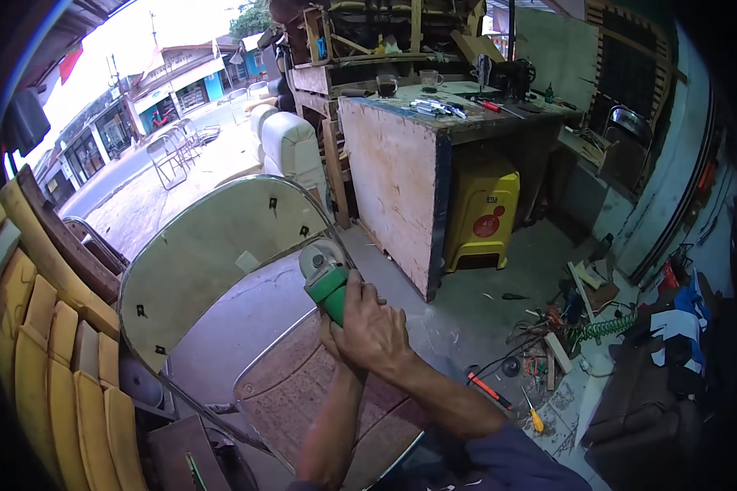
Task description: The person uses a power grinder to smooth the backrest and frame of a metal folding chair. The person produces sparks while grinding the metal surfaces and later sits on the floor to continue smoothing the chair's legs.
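Hands (373, 331) grip a green grinder (327, 288); a glass mug (386, 87) (dark inside) stands beyond.

Our bare left forearm (333, 434) rises from six o'clock and our right forearm (442, 393) slants in from five; our right hand (377, 331), fingers curled toward eleven, overlaps our left hand (329, 338), mostly hidden beneath.

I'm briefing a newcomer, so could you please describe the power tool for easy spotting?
Find the brown chair seat, lower middle. Near its upper edge in the picture, both hands hold the power tool, whose green body sets it apart from the seat and pale backrest.
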A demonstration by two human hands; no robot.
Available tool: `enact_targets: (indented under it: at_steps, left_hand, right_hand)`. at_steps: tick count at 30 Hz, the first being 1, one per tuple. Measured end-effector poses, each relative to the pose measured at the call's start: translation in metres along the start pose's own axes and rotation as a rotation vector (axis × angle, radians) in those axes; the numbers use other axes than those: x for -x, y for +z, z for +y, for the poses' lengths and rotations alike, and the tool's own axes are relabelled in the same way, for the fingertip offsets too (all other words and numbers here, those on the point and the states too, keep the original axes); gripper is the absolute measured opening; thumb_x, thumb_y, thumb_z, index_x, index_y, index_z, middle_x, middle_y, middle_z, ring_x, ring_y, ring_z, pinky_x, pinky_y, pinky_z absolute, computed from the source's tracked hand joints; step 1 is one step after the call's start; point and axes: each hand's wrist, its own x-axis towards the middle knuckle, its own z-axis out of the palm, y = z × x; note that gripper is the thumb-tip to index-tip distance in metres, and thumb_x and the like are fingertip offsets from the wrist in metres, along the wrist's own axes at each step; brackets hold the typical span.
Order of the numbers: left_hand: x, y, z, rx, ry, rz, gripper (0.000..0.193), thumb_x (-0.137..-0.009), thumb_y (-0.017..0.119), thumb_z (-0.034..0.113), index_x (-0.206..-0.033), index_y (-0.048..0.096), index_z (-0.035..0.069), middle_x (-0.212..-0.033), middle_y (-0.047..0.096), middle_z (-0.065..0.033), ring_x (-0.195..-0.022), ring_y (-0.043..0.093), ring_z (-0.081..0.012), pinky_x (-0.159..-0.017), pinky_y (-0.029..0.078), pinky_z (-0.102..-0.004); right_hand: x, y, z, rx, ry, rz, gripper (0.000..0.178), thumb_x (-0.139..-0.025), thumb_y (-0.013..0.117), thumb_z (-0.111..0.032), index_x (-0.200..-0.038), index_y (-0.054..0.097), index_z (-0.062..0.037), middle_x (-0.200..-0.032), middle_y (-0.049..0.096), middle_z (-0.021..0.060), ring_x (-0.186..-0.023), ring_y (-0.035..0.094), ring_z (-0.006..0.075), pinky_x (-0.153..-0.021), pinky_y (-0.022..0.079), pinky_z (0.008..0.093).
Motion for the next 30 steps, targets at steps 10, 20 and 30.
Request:
enact_targets:
  at_steps: [10, 20, 30]
  left_hand:
    - [0.002, 0.007, 0.002, 0.056, 0.049, -0.045, 0.069, -0.101, 0.041, 0.053, -0.150, 0.043, 0.006, -0.124, 0.060, -0.0164, -0.103, 0.061, -0.0331, -0.091, 0.053, -0.0481]
    - [0.000, 0.012, -0.011, 0.139, 0.044, -0.081, 0.072, -0.100, 0.042, 0.054, -0.155, 0.039, 0.008, -0.124, 0.059, -0.0168, -0.101, 0.059, -0.0335, -0.089, 0.052, -0.0487]
    - [0.002, 0.020, -0.016, 0.051, 0.050, -0.012, 0.066, -0.103, 0.040, 0.052, -0.149, 0.046, 0.006, -0.121, 0.061, -0.0153, -0.104, 0.061, -0.0308, -0.092, 0.053, -0.0474]
  right_hand:
    - [-0.004, 0.007, -0.003, 0.001, -0.022, -0.035, 0.086, -0.082, 0.076, -0.030, -0.144, 0.032, 0.0097, -0.111, 0.062, 0.0349, -0.085, 0.071, 0.0501, -0.073, 0.058, 0.0597]
    - [-0.002, -0.016, -0.005, 0.033, -0.019, -0.011, 0.088, -0.082, 0.075, -0.029, -0.148, 0.032, 0.0098, -0.114, 0.062, 0.0307, -0.085, 0.071, 0.0484, -0.072, 0.058, 0.0585]
    - [0.002, -0.012, 0.017, -0.029, -0.009, -0.024, 0.087, -0.082, 0.074, -0.034, -0.147, 0.034, 0.0096, -0.111, 0.064, 0.0337, -0.085, 0.071, 0.0501, -0.074, 0.057, 0.0591]
